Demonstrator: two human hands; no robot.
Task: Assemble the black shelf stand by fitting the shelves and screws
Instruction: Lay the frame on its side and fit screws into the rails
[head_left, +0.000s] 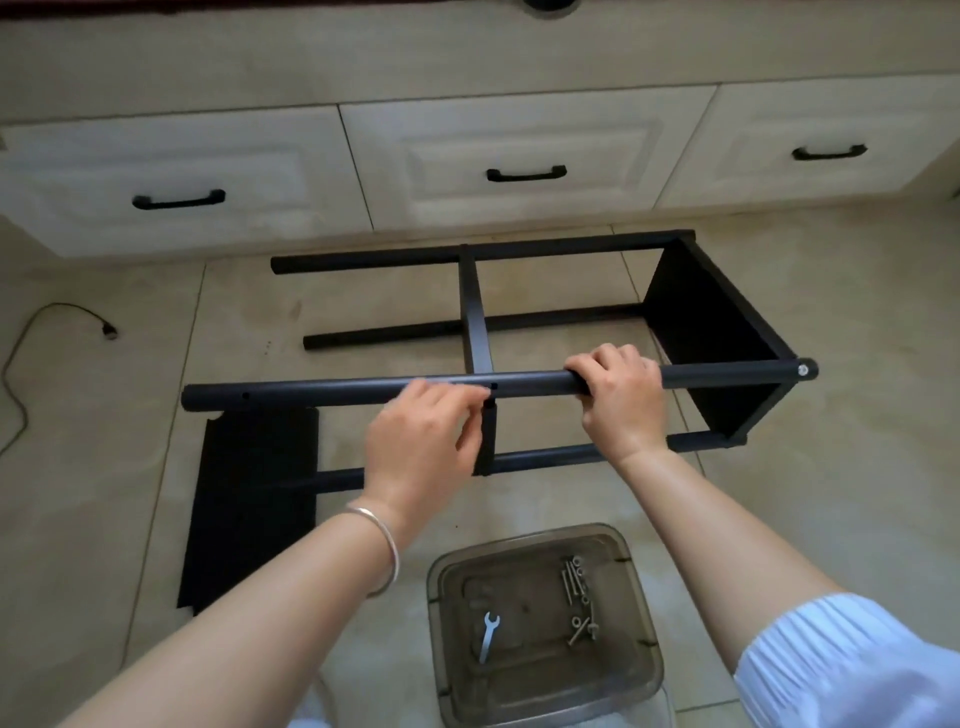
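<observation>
The black shelf stand (717, 317) lies on its side on the tiled floor, with one shelf fixed at its right end and a middle shelf (474, 306) standing between the tubes. My right hand (621, 395) grips the near upper tube (322, 391) from above. My left hand (421, 436) sits at the tube beside the middle shelf's corner, its fingertips at a screw hole; whether it pinches a screw is hidden. A loose black shelf panel (249, 504) lies flat at the left. A screw head (803, 370) shows at the tube's right end.
A translucent brown container lid (639, 691) near me holds several bolts and washers (579, 597) and a small wrench (488, 636). Cream drawers with black handles (525, 174) run along the back. A cable (31, 332) trails on the floor at the left.
</observation>
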